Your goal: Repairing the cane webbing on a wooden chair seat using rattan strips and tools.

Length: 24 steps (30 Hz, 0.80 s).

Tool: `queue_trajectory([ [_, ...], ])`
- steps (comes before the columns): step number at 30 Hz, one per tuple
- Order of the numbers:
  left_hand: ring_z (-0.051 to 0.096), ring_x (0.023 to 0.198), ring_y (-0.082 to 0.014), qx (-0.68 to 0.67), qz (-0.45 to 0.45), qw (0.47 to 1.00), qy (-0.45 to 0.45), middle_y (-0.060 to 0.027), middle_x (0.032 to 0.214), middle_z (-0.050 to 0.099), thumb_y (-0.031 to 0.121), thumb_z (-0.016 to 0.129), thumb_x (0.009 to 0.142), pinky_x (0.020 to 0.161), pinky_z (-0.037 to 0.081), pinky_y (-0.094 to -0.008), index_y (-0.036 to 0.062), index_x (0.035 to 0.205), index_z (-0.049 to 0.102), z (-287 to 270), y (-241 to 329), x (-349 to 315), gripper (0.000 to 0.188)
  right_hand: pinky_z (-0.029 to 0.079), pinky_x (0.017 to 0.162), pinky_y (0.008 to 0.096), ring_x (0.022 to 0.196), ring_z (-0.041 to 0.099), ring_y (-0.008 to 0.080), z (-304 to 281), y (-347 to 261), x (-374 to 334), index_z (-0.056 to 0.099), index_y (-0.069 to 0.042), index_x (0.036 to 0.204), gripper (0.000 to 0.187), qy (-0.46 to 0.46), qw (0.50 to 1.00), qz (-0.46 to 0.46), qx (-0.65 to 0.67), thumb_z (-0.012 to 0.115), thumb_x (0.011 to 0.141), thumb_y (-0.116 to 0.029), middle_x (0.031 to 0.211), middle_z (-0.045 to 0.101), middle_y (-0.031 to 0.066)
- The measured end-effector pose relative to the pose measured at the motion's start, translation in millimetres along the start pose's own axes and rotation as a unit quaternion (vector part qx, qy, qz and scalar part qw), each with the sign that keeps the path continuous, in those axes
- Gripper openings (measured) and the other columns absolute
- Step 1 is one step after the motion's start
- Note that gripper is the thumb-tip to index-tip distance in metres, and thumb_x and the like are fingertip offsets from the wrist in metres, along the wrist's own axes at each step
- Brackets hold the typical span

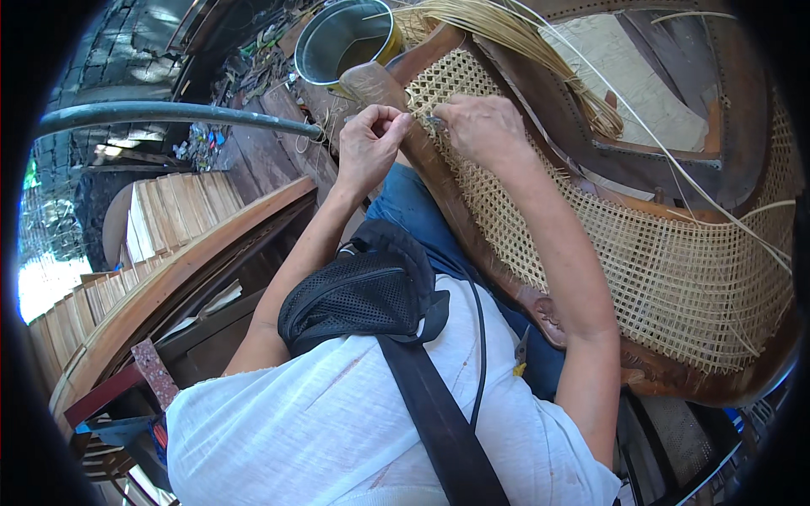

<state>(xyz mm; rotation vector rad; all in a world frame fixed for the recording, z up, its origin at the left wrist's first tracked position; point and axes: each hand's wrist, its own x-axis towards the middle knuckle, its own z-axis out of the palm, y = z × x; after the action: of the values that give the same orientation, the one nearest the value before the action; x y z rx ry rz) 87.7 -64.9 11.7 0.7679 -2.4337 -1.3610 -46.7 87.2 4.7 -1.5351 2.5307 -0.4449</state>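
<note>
A curved wooden furniture frame [447, 190] lies across my lap, filled with woven cane webbing [658, 274]. My left hand [369, 148] is closed in a pinch beside the frame's upper end, thumb pressed to the fingers. What it pinches is too thin to make out. Over the webbing near that same end, my right hand [485, 128] has its fingers curled together. A small dark tip shows at its fingertips, but I cannot tell what it belongs to. Loose cane ends stick up along the webbing's edge.
At the top stands a metal bucket [314, 52] with liquid in it. A bundle of long cane strands [540, 55] hangs over the frame at the upper right. A grey pipe [177, 112] and a curved wooden piece [190, 236] are on the left.
</note>
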Motion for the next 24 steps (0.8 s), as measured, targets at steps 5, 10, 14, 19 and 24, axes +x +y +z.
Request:
queue_trajectory([
  [5,0.053,0.064,-0.0057,-0.030,0.025,0.998,0.044,-0.0017,0.073,0.061,0.014,0.072,0.087,0.061,0.046,-0.0228,-0.0005,0.089,0.070,8.4,-6.2,-3.2,0.015,0.054,0.079,0.0412,0.089,0.069,0.0273,-7.3,19.5,14.0,0.070,-0.018,0.102,0.019,-0.018,0.996,-0.069,0.054,0.059,0.089,-0.025,0.092,0.071,0.0092],
  [10,0.050,0.061,-0.0072,-0.007,0.046,0.998,0.038,-0.0013,0.070,0.056,0.012,0.074,0.084,0.058,0.044,-0.0235,0.0014,0.085,0.071,9.0,-7.1,-2.7,0.011,0.053,0.076,0.0400,0.084,0.069,0.0272,4.6,33.7,22.2,0.068,-0.016,0.095,0.020,-0.031,0.987,-0.052,0.150,0.070,0.083,-0.031,0.085,0.072,0.0072],
  [14,0.050,0.058,-0.0086,0.065,0.109,0.991,0.052,-0.0021,0.067,0.053,0.010,0.075,0.081,0.055,0.042,-0.0250,0.0023,0.080,0.070,9.6,0.4,-3.4,0.009,0.053,0.072,0.0369,0.079,0.070,0.0241,18.2,41.4,23.6,0.069,-0.014,0.091,0.021,-0.030,0.973,-0.025,0.228,0.072,0.080,-0.032,0.080,0.072,0.0059],
  [19,0.050,0.056,-0.0102,0.086,0.139,0.984,0.073,-0.0032,0.066,0.052,0.007,0.074,0.079,0.053,0.042,-0.0258,0.0026,0.077,0.068,11.9,-4.0,-5.2,0.008,0.053,0.068,0.0325,0.074,0.070,0.0200,21.9,39.5,22.4,0.069,-0.013,0.087,0.020,-0.008,0.967,-0.021,0.253,0.074,0.078,-0.031,0.078,0.072,0.0041],
  [24,0.054,0.058,-0.0108,0.084,0.132,0.986,0.058,-0.0043,0.068,0.054,0.006,0.074,0.081,0.054,0.044,-0.0264,0.0023,0.078,0.067,13.1,-0.8,-7.4,0.008,0.053,0.069,0.0324,0.074,0.070,0.0199,24.8,40.6,20.6,0.070,-0.014,0.089,0.021,-0.006,0.963,-0.015,0.267,0.074,0.078,-0.031,0.079,0.073,0.0040],
])
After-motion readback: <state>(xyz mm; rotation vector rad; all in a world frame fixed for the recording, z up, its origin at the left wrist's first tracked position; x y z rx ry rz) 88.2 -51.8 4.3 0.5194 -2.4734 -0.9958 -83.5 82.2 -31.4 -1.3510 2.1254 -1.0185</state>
